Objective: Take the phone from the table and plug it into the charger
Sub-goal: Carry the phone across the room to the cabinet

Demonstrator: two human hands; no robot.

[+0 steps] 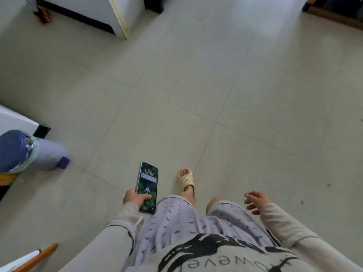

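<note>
My left hand [134,198] grips the phone [148,183] by its lower end, low in the head view. The phone's screen is lit, faces up and shows a clock and a green picture. It hangs over the tiled floor beside my left thigh. My right hand [255,201] is out to the right with its fingers loosely spread and nothing in it. No charger or cable shows anywhere in view.
A large blue-capped water jug [29,152] lies at the left by a white cabinet [13,118]. White furniture [94,14] stands at the top left, a dark wooden edge [332,14] at the top right. My foot in a beige slipper [186,180] steps on the pale tiled floor [216,85].
</note>
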